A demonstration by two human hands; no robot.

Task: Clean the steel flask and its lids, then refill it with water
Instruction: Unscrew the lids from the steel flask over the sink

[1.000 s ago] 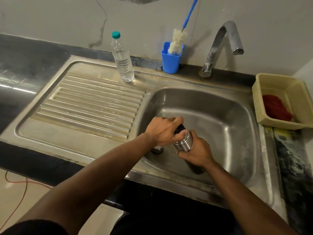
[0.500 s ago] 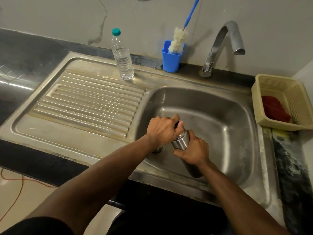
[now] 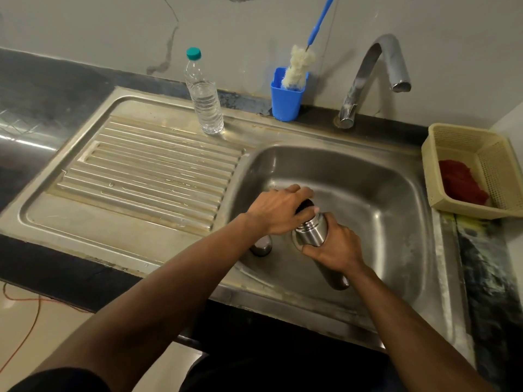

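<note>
Fingers of the left hand (image 3: 278, 210) are curling over the flask's black lid (image 3: 304, 206), mostly hiding it; the right hand (image 3: 335, 247) is gripping the steel flask (image 3: 311, 232), tilted toward eleven o'clock inside the sink (image 3: 396, 188).

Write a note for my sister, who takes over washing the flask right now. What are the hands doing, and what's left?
Left hand grips the black inner lid on the flask's mouth. Right hand holds the steel flask tilted over the sink.
A steel cap lies in the basin.
Bottle brush stands in the blue cup; water bottle stands capped on the drainboard.
Tap is off.
Left: remove the lid, scrub everything, refill.
</note>
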